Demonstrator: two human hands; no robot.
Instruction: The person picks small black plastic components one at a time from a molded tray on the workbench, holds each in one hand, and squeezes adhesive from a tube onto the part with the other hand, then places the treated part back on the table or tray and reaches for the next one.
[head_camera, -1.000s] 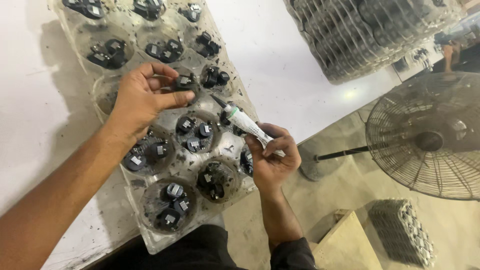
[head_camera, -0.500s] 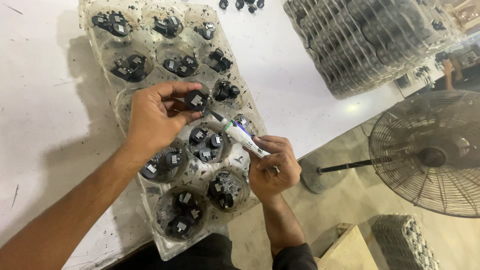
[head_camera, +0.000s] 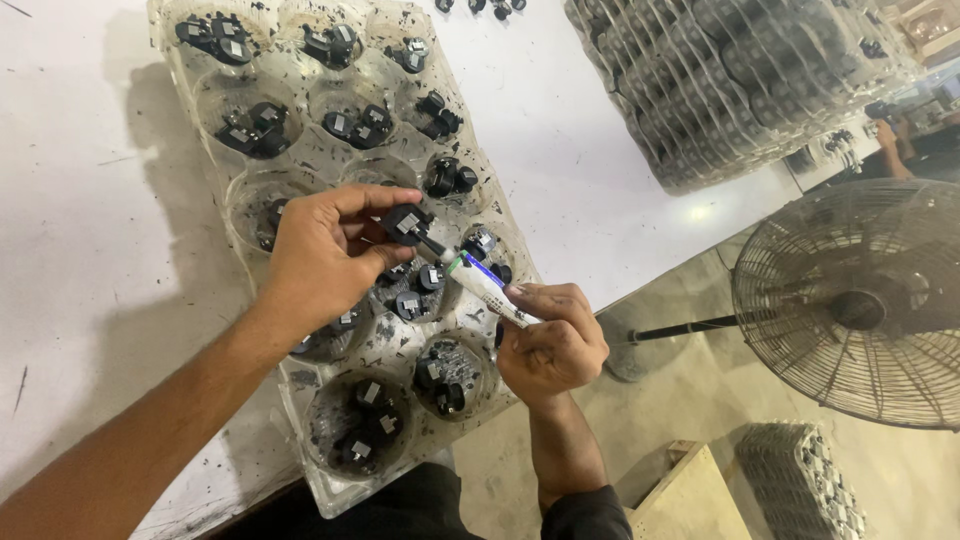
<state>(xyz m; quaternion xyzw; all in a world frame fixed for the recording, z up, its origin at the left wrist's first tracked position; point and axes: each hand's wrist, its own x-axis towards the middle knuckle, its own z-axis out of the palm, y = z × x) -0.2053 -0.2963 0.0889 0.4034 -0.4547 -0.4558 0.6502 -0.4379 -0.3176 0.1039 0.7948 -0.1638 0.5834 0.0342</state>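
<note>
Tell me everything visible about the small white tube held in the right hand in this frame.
The small white tube is slim, with blue and green bands near a thin dark nozzle; it looks like soft plastic or metal. It lies tilted, nozzle up-left, rear end pinched in the right hand. Its nozzle tip meets the small black plastic part gripped by the left hand's fingertips. It hangs above the clear plastic compartment tray of similar black parts, not resting on it. Whether anything comes out cannot be told.

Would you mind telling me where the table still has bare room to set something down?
The widest bare patch is the white table left of the clear tray. A second strip lies between the tray and the wrapped stack. It is crowded where the left hand and right hand meet.
</note>
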